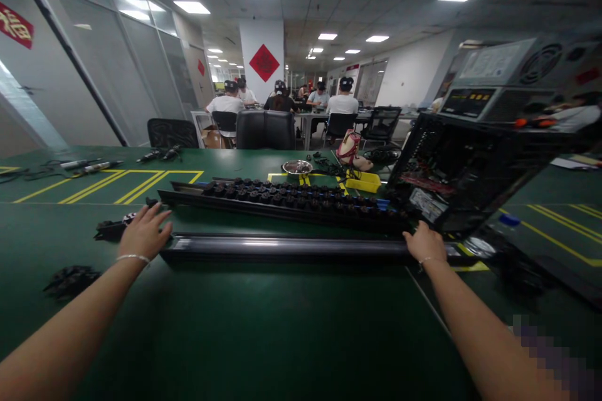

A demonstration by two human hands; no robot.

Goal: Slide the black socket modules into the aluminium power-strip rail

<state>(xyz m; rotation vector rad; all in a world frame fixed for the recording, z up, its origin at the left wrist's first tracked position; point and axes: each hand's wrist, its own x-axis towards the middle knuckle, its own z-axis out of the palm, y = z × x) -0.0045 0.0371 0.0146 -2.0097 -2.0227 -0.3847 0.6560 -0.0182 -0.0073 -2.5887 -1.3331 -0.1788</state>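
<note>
A long dark glossy bar [291, 247] lies across the green table [291, 332]. My left hand [145, 233], fingers spread, is at the bar's left end, beside a small black part [110, 230]. Near the bar's right end is my right hand [426, 243]; its fingers point away from me and are partly hidden, so its grip cannot be made out. Behind the bar, a long black rail [235, 205] stretches alongside rows of round black parts [301, 195].
An open computer case [470, 169] stands at the right with a power supply [498, 62] on top. Farther back are a yellow tray [363, 182] and a metal bowl [297, 167]. Black parts [70, 282] lie at the left. Several people sit at distant tables.
</note>
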